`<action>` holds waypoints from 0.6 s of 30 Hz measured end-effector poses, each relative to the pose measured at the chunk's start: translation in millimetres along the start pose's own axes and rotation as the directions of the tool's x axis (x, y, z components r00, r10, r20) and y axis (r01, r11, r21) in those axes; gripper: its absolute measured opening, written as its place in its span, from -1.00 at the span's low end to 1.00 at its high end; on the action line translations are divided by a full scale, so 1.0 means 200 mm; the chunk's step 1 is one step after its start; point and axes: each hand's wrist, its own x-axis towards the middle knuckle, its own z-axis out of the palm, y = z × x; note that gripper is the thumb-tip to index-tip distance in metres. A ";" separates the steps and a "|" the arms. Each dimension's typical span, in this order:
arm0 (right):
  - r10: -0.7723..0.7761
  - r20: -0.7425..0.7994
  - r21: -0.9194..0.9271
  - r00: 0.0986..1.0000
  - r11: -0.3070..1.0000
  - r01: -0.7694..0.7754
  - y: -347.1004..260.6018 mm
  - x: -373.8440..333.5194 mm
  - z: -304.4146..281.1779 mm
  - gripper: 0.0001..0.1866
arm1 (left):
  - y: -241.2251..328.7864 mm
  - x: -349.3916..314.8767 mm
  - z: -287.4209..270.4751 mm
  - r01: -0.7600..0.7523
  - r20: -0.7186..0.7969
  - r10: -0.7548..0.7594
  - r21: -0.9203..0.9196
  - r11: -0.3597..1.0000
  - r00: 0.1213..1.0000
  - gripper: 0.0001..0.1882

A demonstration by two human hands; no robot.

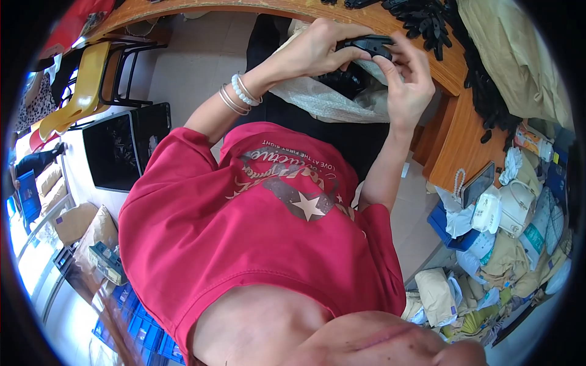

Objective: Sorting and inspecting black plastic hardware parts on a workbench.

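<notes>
Both my hands are raised over my lap, closed on one small black plastic part [371, 44] with a curved shape. My left hand [320, 52], with bracelets at the wrist, grips its left end between thumb and fingers. My right hand [410, 82] pinches the right end, thumb underneath and fingers bent over the far side. Its exact kind I cannot make out. Just below the hands, a whitish translucent plastic bag [323, 100] lies open on my lap, with glossy black pieces [345, 80] inside, partly hidden by the hands.
A wooden table [448, 73] curves along the far side and right, bearing piles of black parts [421, 21] and a beige sack [516, 55]. A black crate [125, 146] and yellow chair [82, 82] stand left. Packages and a white bag [517, 204] crowd the right.
</notes>
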 end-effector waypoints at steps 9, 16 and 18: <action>0.135 0.163 0.040 0.977 0.989 -0.144 0.11 0.01 -0.08 -0.62 | -0.04 0.01 0.01 -0.085 0.030 0.085 0.014 0.996 0.996 -0.65; 0.175 0.165 0.098 0.971 0.976 -0.192 0.14 0.06 -0.09 -0.81 | -0.05 0.02 0.02 0.012 0.060 -0.013 0.009 1.000 0.998 -0.58; -0.071 -0.013 -0.281 0.997 0.957 0.064 0.23 0.16 -0.16 -0.84 | -0.13 0.02 0.05 -0.016 0.032 0.011 0.173 0.985 0.999 -0.54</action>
